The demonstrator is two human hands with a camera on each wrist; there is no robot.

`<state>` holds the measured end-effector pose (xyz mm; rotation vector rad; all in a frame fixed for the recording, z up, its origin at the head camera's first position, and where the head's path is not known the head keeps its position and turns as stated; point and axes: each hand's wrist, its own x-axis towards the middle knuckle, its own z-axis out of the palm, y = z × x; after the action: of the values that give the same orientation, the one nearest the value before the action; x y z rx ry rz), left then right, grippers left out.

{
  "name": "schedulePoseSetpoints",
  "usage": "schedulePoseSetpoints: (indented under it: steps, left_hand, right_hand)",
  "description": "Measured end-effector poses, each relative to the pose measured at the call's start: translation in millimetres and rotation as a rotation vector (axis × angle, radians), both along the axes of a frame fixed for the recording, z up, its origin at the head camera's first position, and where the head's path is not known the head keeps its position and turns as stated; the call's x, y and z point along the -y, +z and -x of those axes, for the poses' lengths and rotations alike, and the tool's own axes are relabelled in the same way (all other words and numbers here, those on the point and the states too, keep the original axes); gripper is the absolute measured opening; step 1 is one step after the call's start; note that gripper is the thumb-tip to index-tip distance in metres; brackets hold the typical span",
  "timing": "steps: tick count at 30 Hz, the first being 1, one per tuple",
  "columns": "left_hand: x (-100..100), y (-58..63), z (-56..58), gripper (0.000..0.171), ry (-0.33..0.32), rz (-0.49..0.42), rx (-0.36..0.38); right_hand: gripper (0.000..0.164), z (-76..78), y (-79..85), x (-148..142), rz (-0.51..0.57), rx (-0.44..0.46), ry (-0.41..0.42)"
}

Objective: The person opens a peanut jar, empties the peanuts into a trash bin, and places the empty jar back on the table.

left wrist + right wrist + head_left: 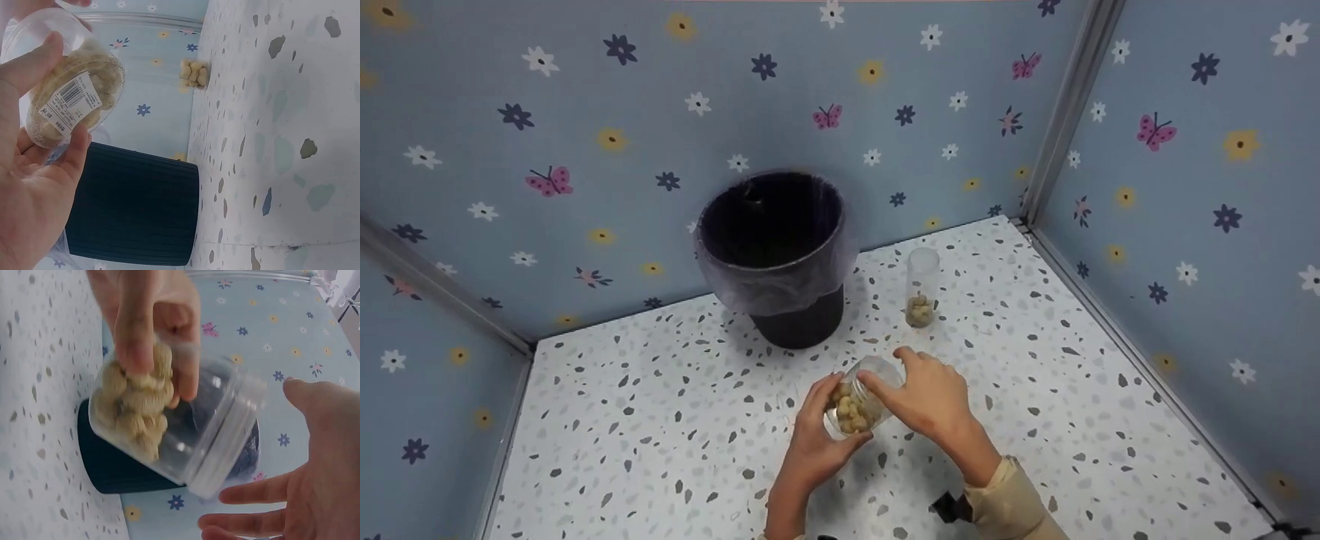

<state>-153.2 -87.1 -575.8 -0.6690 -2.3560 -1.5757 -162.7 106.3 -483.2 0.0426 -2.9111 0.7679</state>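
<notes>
A clear plastic jar (855,409) partly filled with unshelled peanuts (138,402) is held tilted above the table. My left hand (819,450) grips it round the body near its base, with thumb and fingers on opposite sides. A white barcode label (70,101) shows on the jar's bottom in the left wrist view. At the other end is a translucent ribbed lid (225,444). My right hand (936,396) is beside that end, fingers spread and thumb extended. In the right wrist view a gap shows between those fingers and the lid.
Behind the jar stands a black waste bin (802,326) with a thin translucent liner (780,289) over its rim. To its right is a second clear container (922,270) with peanuts at its bottom. Flower-patterned panels (780,97) enclose the speckled table (660,435).
</notes>
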Motion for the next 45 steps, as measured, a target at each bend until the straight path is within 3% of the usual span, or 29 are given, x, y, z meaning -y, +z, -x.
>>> schedulePoseSetpoints:
  steps: [4,10,18,26,30,35,38,41,45]
  left_hand:
    - [0.2,1.3,0.3,0.095,0.002,0.005,-0.021]
    - [1.1,3.5,2.3,0.093,-0.001,0.047,0.010]
    - [2.4,6.5,9.4,0.094,-0.002,0.046,0.003]
    - [-0.5,3.4,7.3,0.094,-0.010,0.022,0.016]
    - [0.1,-1.8,1.4,0.095,0.010,0.016,0.013]
    - [-3.4,-11.8,-9.0,0.093,0.035,0.031,0.019]
    - [-5.2,-14.5,-11.3,0.093,0.062,0.046,0.018]
    - [-6.7,-14.7,-10.6,0.094,0.082,0.068,0.006]
    - [-4.1,-15.4,-10.7,0.095,0.102,0.069,-0.022]
  right_hand:
    - [0.093,0.4,-2.8,6.4,-0.014,0.043,-0.001]
    - [0.080,2.6,-6.2,4.0,0.084,0.003,0.060]
    - [0.061,6.3,-9.0,-14.4,0.342,0.030,0.308]
    - [0.053,7.1,-16.1,-32.6,0.475,0.025,0.499]
    - [0.043,2.0,-17.9,-28.9,0.540,-0.062,0.424]
    - [0.011,-2.1,-20.1,-20.4,0.581,-0.326,0.193]
    - [0.009,-2.6,-20.0,-16.7,0.538,-0.415,0.116]
    - [0.028,-4.4,-19.4,-13.5,0.389,-0.377,0.096]
    - [0.062,-8.0,-21.2,-4.9,0.188,-0.191,0.094]
